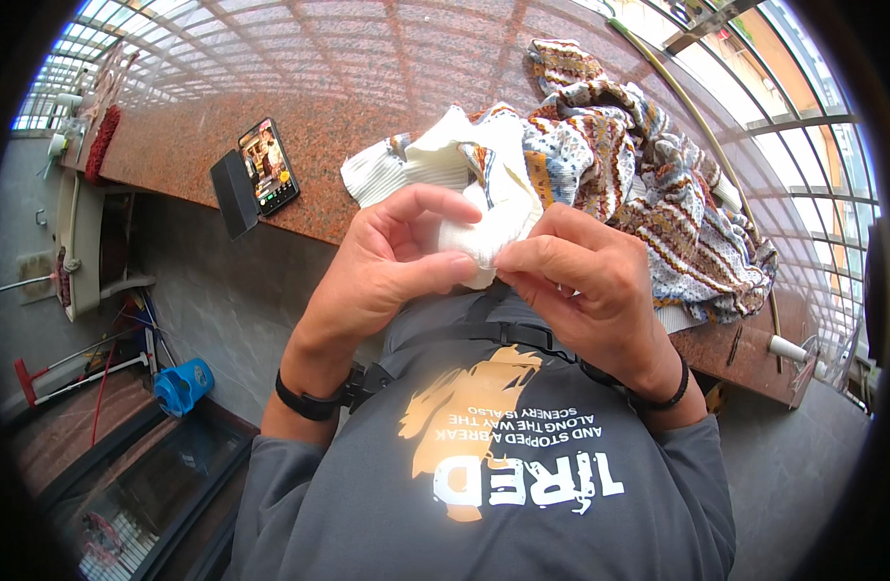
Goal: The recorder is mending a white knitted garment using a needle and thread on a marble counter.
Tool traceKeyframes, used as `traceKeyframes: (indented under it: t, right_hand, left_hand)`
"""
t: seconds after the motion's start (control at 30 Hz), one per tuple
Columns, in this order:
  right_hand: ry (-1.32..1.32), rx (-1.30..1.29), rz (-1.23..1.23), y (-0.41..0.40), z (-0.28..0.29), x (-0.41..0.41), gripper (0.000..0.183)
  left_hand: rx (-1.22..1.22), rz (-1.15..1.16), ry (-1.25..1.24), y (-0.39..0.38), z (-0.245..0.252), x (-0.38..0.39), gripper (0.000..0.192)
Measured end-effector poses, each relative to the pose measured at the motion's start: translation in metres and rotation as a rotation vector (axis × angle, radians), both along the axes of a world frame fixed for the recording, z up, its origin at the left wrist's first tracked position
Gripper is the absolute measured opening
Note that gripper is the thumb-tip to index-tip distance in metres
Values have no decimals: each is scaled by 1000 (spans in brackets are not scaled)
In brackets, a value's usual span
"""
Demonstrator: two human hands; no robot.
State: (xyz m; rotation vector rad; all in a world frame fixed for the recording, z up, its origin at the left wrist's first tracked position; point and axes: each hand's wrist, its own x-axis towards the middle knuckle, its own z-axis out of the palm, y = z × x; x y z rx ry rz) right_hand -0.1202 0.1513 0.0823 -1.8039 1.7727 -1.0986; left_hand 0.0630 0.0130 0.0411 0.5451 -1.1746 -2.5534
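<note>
A patterned knit sweater (586, 156) with white ribbed edging lies heaped before me, and part of its white knit edge (481, 236) is up between my hands. My left hand (397, 254) curves around the left side of this edge. Its thumb presses on the fabric, the index finger is raised apart from the thumb, and the other fingers are partly hidden. With thumb and index finger, my right hand (579, 272) pinches the right lower border of the same edge. Whether a needle or thread is between those fingertips is too small to tell.
The sweater rests on a speckled reddish stone counter (328, 160). A phone (269, 167) in an open flip cover stands at the counter's front edge. To the right are a thread cone (787, 348) and a thin dark tool (735, 345). A blue bucket (183, 387) stands low left.
</note>
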Motion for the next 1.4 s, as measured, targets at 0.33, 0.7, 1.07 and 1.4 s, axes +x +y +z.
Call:
traceKeyframes:
  t: [0.33,0.7,1.07,1.4]
  right_hand:
    - [21,7,-7,-1,3,1,22]
    - [109,-4,-24,-1,9,4,18]
    - [77,13,-5,-2,12,4,16]
    - [133,68,-24,3,18,8,14]
  left_hand:
    - [7,-15,-18,-1,1,0,38]
    - [-18,-6,-4,1,2,-1,37]
    - [-5,-15,6,1,0,-2,35]
    - [2,-28,38,1,3,-3,36]
